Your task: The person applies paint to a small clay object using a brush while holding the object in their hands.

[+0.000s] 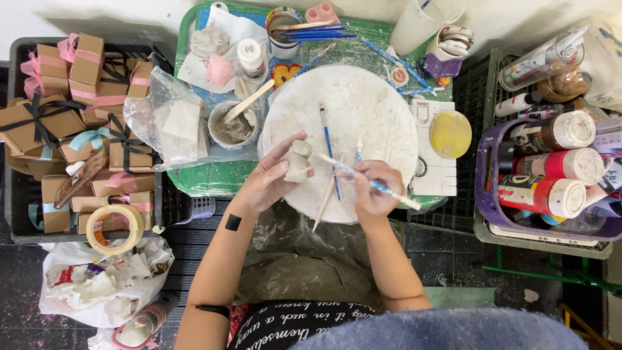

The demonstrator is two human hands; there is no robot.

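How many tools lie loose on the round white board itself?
3: a blue-handled brush at the middle, a short pale tool right of it, and a wooden stick near the front edge. The hands may hide more.

Ribboned boxes [97, 91], tape roll [115, 228], paint bottles [551, 194]

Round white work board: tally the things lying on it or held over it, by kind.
Grey clay figure, in the left hand: 1
Blue-handled paintbrushes: 2, one lying, one in the right hand
Thin wooden stick: 1
Small white-tipped tool: 1
Total: 5
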